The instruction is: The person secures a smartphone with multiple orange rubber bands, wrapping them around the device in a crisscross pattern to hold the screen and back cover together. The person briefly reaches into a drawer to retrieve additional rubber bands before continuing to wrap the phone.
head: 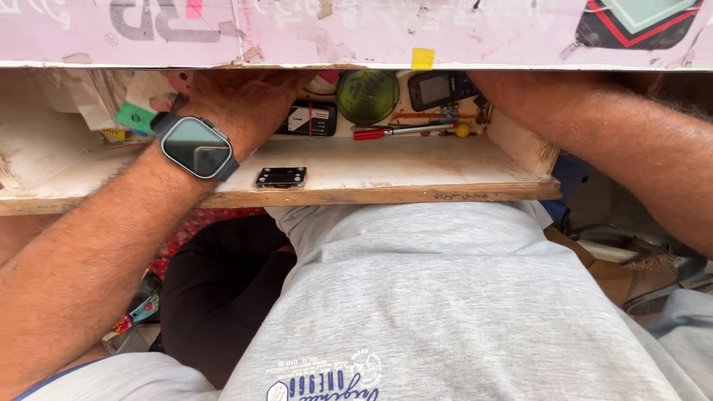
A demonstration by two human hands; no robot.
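Both arms reach into a wooden drawer (386,194) pulled out under a pink tabletop (356,33). Left hand (238,100), smartwatch (196,147) on the wrist, goes in at the back left; fingers hidden under the top, grip cannot be told. Right hand is out of sight behind the tabletop, only the forearm shows. Small black plate (281,177) lies on the drawer floor just beside the left wrist. Green round lid (367,95), red-handled screwdriver (390,132), black phone (440,88) at the back.

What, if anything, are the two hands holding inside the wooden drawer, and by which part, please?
It cannot be told. The left hand, with a dark smartwatch on its wrist, reaches under the pink tabletop edge, its fingers hidden. The right hand is entirely hidden behind that edge.
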